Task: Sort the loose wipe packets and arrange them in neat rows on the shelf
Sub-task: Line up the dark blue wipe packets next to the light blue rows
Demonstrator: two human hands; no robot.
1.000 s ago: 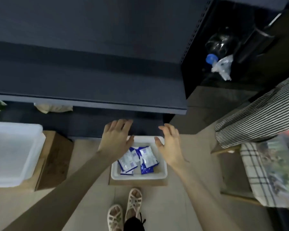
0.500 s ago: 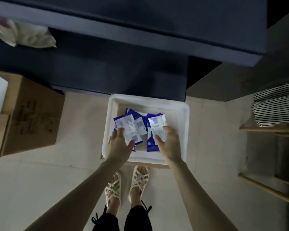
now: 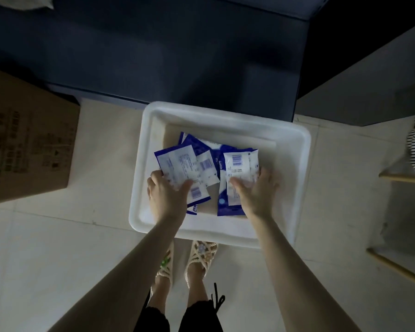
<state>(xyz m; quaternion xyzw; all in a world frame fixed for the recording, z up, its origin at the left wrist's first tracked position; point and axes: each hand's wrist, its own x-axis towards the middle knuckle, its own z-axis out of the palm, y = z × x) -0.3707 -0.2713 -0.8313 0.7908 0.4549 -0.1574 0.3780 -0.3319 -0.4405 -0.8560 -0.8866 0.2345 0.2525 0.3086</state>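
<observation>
Arms reach down into the tray (image 3: 139, 164), left hand (image 3: 167, 198) and right hand (image 3: 258, 194) each pinching wipe packets (image 3: 238, 167).

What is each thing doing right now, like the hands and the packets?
Left hand: grips the left packet.
Right hand: grips the right packet.
White tub: open-topped, not full.
Wipe packets: loose, overlapping inside the tub.
Cardboard box: closed, left of the tub.
Shelf: no packet rows visible on it.

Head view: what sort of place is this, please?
Probably a shop or stockroom: dark shelving stands on a tiled floor, a cardboard carton sits beside it, and a white tub holds many similar wipe packets.
</observation>
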